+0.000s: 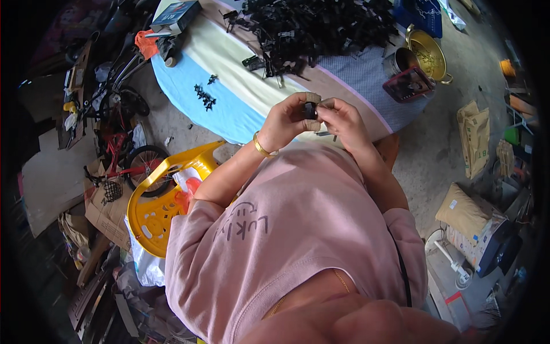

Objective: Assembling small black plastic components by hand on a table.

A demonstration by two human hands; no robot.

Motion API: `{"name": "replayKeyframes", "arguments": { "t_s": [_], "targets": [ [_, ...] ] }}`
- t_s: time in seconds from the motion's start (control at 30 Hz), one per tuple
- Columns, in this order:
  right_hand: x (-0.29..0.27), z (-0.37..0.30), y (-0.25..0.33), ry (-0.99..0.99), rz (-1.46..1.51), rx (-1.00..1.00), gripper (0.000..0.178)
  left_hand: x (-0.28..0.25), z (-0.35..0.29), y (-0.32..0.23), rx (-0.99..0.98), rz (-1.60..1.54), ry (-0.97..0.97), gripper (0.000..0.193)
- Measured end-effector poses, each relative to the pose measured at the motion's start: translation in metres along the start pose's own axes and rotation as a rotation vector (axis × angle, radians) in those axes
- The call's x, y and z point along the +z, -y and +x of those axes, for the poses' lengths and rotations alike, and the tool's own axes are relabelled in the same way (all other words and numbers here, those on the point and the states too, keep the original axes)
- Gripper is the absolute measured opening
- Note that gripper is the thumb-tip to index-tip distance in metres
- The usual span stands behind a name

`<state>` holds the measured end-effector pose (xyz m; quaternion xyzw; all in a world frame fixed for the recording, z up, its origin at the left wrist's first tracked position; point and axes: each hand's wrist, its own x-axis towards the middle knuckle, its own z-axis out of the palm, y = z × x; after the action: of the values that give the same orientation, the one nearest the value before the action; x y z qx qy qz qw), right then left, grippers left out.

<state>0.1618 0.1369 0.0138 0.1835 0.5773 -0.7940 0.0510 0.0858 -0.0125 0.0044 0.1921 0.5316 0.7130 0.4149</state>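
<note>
Close in front of my chest, at the near edge of the cloth-covered table (258,94), my two hands meet. My left hand (285,120) is closed on a small black plastic part (310,110), gripped between a thumb and finger wrapped in tan tape. My right hand (345,121) pinches right up against that part's right side; whatever its fingertips hold is too small to make out. Beyond them a large pile of black plastic parts (321,31) covers the table's far side. A little group of similar black pieces (204,97) lies to the left on the blue stripe.
A phone (408,85) leans by a metal cup (399,62) and a gold-coloured pot (440,60) holding small pieces, at the table's right. A blue box (176,17) sits far left. A yellow plastic chair (150,215) and a red bicycle (117,152) stand left; a paper sack (474,140) lies right.
</note>
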Motion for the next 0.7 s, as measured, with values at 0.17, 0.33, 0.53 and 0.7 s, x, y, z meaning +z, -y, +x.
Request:
{"name": "replayKeyframes", "arguments": {
  "t_s": [0.17, 0.33, 0.53, 0.7],
  "targets": [
    [-0.001, -0.001, -0.005, 0.077, -0.114, -0.133, 0.011, -0.006, 0.002, -0.006, -0.037, -0.107, -0.027, 0.035],
    [0.003, 0.001, 0.000, 0.059, -0.343, -0.197, 0.014, -0.010, 0.001, 0.000, 0.010, -0.048, -0.049, 0.030],
    [-0.002, 0.001, -0.002, 0.106, -0.440, -0.200, 0.013, -0.004, -0.004, -0.009, 0.024, 0.091, -0.091, 0.027],
    [0.004, -0.001, -0.001, 0.054, -0.473, -0.216, 0.014, -0.002, -0.005, -0.004, 0.087, 0.148, -0.123, 0.022]
  ]
}}
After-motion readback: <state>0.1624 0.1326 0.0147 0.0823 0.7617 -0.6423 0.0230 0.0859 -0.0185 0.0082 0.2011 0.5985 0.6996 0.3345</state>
